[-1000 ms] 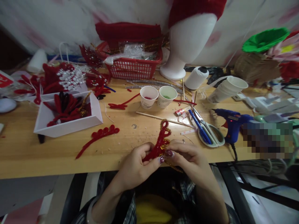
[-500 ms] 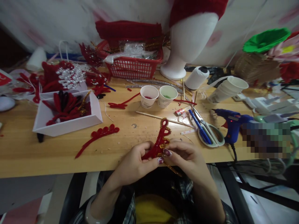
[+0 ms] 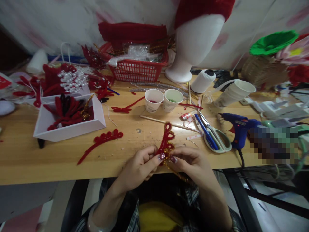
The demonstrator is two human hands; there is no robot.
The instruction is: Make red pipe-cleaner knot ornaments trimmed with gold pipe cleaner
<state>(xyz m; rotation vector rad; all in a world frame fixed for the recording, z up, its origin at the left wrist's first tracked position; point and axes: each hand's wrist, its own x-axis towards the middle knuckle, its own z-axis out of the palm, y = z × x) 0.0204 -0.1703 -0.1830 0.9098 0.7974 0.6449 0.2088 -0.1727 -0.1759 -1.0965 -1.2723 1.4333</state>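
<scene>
Between my hands is a red looped pipe-cleaner piece [image 3: 164, 143], its scalloped edge lined with gold tinsel. My left hand [image 3: 141, 167] is closed on its red lower part, thumb pressed on top. The thumb and fingers of my right hand [image 3: 195, 164] pinch the gold tinsel stem [image 3: 166, 161] at the piece's right edge, and the loose end trails down below the table edge. A similar red looped piece [image 3: 108, 137], with no gold on it, lies on the table to the left.
A white box [image 3: 72, 129] of red pieces stands at left. Two paper cups [image 3: 154, 101] hold small red and green bits. Scissors [image 3: 218, 138], a blue pen [image 3: 206, 132] and a blue glue gun [image 3: 241, 124] lie at right. Behind are a red basket [image 3: 137, 71] and a white foam head [image 3: 193, 48].
My left thumb and fingers have shifted up and inward along the red piece, covering more of its lower part. The piece has tilted slightly more upright and moved a little left.
</scene>
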